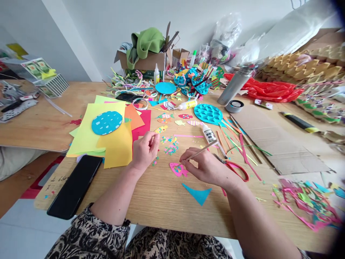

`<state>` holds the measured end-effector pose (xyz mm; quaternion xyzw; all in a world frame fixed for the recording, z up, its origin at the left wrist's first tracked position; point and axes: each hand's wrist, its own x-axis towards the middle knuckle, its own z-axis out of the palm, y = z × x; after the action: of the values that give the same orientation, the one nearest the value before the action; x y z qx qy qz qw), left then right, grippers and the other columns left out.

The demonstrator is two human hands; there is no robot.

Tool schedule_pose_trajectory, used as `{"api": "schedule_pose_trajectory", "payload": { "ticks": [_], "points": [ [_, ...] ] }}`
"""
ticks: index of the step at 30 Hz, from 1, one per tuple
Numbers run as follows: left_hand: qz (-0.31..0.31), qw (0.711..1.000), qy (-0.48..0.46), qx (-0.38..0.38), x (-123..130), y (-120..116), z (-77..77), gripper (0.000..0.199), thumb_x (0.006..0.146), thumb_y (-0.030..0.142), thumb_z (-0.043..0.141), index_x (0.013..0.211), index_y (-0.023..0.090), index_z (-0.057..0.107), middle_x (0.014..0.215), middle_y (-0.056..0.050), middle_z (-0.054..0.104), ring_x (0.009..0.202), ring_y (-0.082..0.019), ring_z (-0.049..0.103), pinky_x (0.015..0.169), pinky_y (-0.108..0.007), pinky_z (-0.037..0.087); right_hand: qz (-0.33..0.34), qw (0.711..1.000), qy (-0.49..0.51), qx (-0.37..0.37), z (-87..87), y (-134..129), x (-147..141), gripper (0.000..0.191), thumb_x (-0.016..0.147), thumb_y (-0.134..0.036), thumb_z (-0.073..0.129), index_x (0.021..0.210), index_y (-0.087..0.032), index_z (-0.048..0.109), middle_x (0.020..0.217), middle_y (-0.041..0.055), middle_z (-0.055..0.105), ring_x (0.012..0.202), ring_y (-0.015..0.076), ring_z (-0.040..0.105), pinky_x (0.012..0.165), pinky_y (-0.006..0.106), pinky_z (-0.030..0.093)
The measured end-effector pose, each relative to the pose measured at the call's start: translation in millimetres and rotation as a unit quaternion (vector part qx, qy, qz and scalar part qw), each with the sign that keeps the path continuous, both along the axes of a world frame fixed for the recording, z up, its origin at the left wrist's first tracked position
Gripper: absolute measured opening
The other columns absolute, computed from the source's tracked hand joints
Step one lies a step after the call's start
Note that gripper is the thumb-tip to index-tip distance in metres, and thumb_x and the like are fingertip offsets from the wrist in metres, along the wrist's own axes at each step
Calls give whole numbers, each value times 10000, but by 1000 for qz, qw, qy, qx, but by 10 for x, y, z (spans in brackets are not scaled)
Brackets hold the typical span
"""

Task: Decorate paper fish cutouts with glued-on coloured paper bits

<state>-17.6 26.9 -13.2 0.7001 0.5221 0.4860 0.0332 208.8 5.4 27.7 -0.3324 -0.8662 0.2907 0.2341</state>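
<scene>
My right hand [206,165] grips a thin wooden stick [202,149] like a pen, its lower end close above a pink paper fish [176,169]. Small coloured scraps lie on the fish's body. My left hand [147,149] rests on the table with curled fingers, thumb and forefinger together; whether something is between them is hidden. Just past those fingertips is a yellow spotted paper fish [161,129]. Between the hands spreads a pile of paper confetti [170,144]. More paper fish, among them a red one [185,116], lie beyond it. A blue paper triangle [198,194] lies nearest me.
Left are yellow paper sheets [83,118], a blue oval [107,122] and a black phone [75,187]. Red-handled scissors [237,169], a white glue bottle [208,133] and paper strips lie right. Behind stand a metal flask [234,86] and a cardboard box [159,59]. Cardboard [277,140] lies far right.
</scene>
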Motion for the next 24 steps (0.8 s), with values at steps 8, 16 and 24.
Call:
{"api": "schedule_pose_trajectory", "payload": {
  "ticks": [8,16,24],
  "points": [
    [-4,1000,1,-1,7,0,-4,242,945,335,479,790,180,581,496,73,423,427,-76,387,475,-199,304,-4,1000,-5,27,18,-23,-11,223,904,-159,463,765,-186,635,812,48,686,749,157,621,688,299,483],
    [-11,1000,2,12,10,-1,-4,217,940,301,495,780,175,571,499,81,410,418,-67,381,473,-197,291,-7,999,-13,31,6,-27,-16,212,903,-163,465,770,-184,628,799,50,680,749,163,615,684,308,477],
    [-14,1000,6,22,8,-4,11,212,940,284,497,771,174,563,499,84,401,417,-63,378,467,-192,288,-9,999,-13,37,-3,-27,-24,197,896,-154,475,791,-176,640,791,55,680,747,163,614,680,304,477]
  ]
}}
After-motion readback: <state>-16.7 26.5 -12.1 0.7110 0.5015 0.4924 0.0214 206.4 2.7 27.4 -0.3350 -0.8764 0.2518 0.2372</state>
